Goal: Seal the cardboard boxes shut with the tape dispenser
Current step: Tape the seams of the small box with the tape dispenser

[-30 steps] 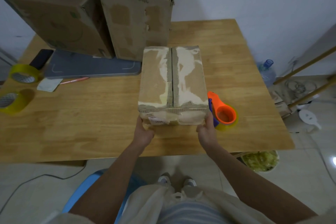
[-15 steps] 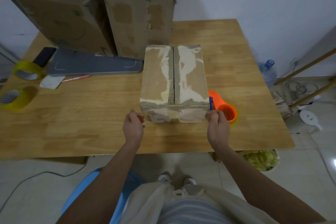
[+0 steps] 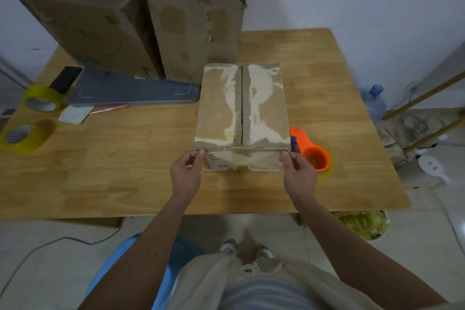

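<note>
A small worn cardboard box [image 3: 221, 108] stands in the middle of the wooden table [image 3: 125, 171], flaps closed, with a dark seam down its top. My left hand [image 3: 186, 176] pinches at the box's near left top corner and my right hand [image 3: 299, 176] at its near right top corner. A thin strip of clear tape seems to run along the front edge between them. The orange tape dispenser [image 3: 312, 152] lies on the table against the box's right side, just beyond my right hand.
Two large cardboard boxes [image 3: 95, 25] [image 3: 198, 27] stand at the back. A grey board [image 3: 130, 90], a phone [image 3: 65, 79], a pen [image 3: 108, 109] and two yellow tape rolls [image 3: 42, 98] [image 3: 22, 136] lie at the left. On the floor at the right stand a water bottle [image 3: 375, 100] and a bin [image 3: 362, 224].
Both hands rose from the lower front of the box and spread apart to its near top corners, where they now pinch. The box and dispenser stayed put.
</note>
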